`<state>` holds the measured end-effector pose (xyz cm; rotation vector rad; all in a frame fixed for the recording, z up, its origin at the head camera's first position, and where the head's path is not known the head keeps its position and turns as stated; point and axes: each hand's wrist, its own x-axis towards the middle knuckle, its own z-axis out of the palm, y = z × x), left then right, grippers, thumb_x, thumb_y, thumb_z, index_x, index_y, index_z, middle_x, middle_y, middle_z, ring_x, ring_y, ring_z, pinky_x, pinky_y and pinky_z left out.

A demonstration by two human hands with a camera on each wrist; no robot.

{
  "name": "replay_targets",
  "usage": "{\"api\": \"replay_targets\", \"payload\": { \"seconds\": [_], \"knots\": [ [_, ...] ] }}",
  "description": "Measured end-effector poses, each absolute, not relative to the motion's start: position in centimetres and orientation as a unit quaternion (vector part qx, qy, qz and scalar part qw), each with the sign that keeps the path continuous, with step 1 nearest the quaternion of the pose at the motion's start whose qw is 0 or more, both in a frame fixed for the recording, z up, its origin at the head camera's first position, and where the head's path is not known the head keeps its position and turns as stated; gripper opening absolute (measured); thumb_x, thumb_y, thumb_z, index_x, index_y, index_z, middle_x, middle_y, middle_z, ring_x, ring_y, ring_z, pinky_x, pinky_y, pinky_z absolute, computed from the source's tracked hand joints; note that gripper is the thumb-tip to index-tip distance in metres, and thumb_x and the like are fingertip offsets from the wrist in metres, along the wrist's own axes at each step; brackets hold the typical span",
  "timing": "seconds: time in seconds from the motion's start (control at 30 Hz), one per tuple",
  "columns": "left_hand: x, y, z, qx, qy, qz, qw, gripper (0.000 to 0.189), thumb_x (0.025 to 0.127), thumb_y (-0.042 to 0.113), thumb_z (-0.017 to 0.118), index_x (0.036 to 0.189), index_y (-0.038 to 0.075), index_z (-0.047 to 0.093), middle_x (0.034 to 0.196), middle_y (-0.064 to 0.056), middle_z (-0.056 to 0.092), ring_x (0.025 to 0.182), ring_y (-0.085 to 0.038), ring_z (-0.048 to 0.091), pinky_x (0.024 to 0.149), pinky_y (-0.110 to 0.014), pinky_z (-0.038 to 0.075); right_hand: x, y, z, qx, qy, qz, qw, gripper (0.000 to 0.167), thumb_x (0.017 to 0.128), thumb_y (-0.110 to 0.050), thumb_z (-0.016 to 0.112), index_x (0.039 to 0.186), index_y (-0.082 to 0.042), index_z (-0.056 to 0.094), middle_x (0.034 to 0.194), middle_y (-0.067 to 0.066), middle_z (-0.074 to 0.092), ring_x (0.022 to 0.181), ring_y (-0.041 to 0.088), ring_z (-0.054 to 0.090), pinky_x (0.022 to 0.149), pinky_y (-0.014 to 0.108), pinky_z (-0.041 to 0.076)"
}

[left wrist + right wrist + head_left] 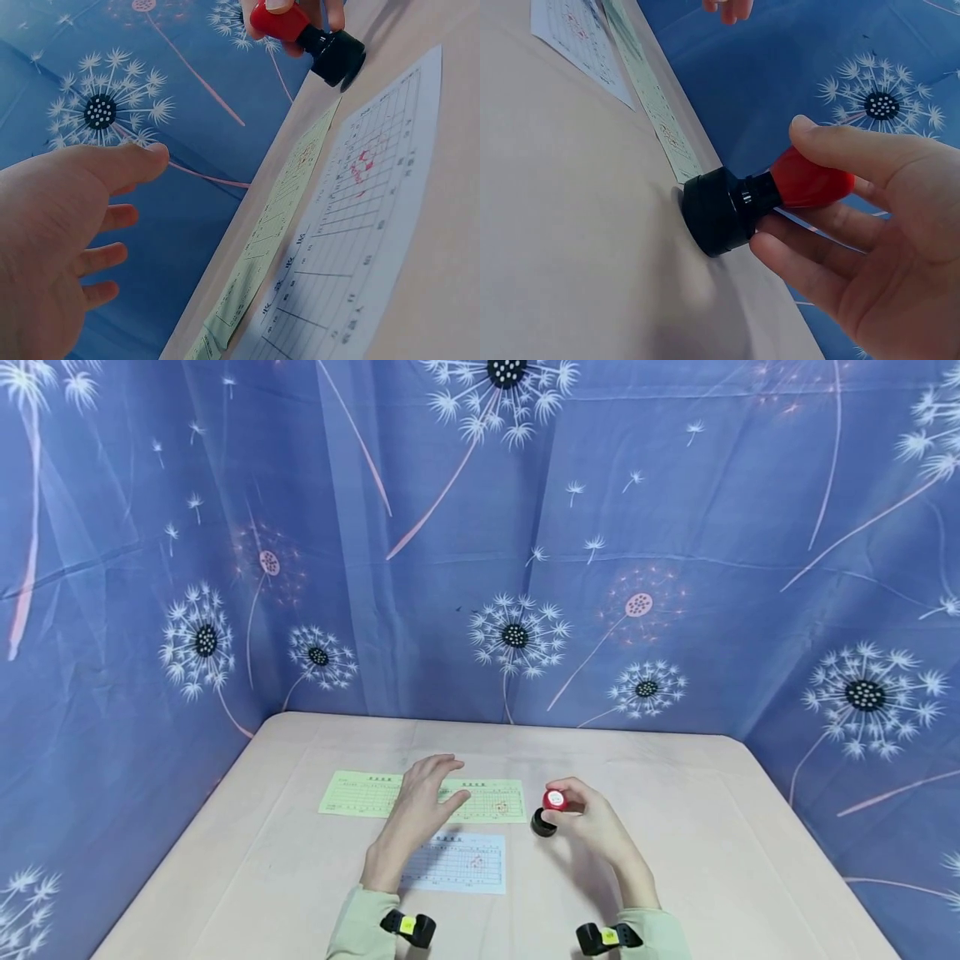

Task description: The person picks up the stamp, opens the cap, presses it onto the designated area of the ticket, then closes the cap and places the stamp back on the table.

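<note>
My right hand (pixel 596 827) grips the red handle of a stamp (pixel 814 180) between thumb and fingers. The stamp's round black base (pixel 714 211) is low over the table, right of the papers. My left hand (pixel 422 802) hovers above the papers with fingers spread and holds nothing. Beneath it, a green printed slip (pixel 352 793) lies across the table, partly hidden by the hand; a second green section (pixel 487 797) shows to its right with a red stamp mark. Nearer me lies a bluish-white printed form (pixel 360 202), also bearing a red mark.
A pale cloth covers the table (pixel 712 860). Behind it and at both sides hangs a blue curtain (pixel 450 652) with a dandelion print. Black bands with yellow tags (pixel 408 927) sit on both wrists, over light green sleeves (pixel 660 935).
</note>
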<state>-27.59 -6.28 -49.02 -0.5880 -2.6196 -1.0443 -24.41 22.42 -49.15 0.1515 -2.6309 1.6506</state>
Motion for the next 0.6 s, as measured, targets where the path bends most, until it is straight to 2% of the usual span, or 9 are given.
{"api": "replay_targets", "payload": {
  "seconds": [0.17, 0.4, 0.6],
  "knots": [
    [-27.59, -6.3, -49.08, -0.199, -0.904, -0.357, 0.126, 0.045, 0.091, 0.029, 0.073, 0.132, 0.014, 0.062, 0.143, -0.008, 0.054, 0.139, -0.031, 0.043, 0.12, -0.051, 0.028, -24.31, 22.35, -49.14, 0.045, -0.847, 0.53, 0.011, 0.046, 0.082, -0.011, 0.08, 0.124, -0.006, 0.062, 0.109, 0.01, 0.073, 0.101, 0.02, 0.068, 0.093, 0.033, 0.05],
    [-27.61, -6.28, -49.16, -0.199, -0.905, -0.354, 0.124, 0.044, 0.092, 0.031, 0.072, 0.131, 0.014, 0.062, 0.143, -0.008, 0.054, 0.138, -0.031, 0.043, 0.12, -0.051, 0.028, -24.22, 22.46, -49.25, 0.047, -0.847, 0.529, 0.013, 0.047, 0.083, -0.013, 0.08, 0.125, -0.005, 0.061, 0.111, 0.01, 0.072, 0.104, 0.023, 0.068, 0.094, 0.037, 0.05],
    [-27.62, -6.31, -49.18, -0.2, -0.906, -0.351, 0.125, 0.044, 0.092, 0.032, 0.072, 0.131, 0.014, 0.062, 0.142, -0.008, 0.055, 0.137, -0.031, 0.045, 0.119, -0.051, 0.03, -24.2, 22.29, -49.27, 0.055, -0.845, 0.532, 0.006, 0.048, 0.084, -0.013, 0.079, 0.127, -0.006, 0.061, 0.112, 0.01, 0.072, 0.104, 0.022, 0.068, 0.093, 0.033, 0.05]
  ]
}}
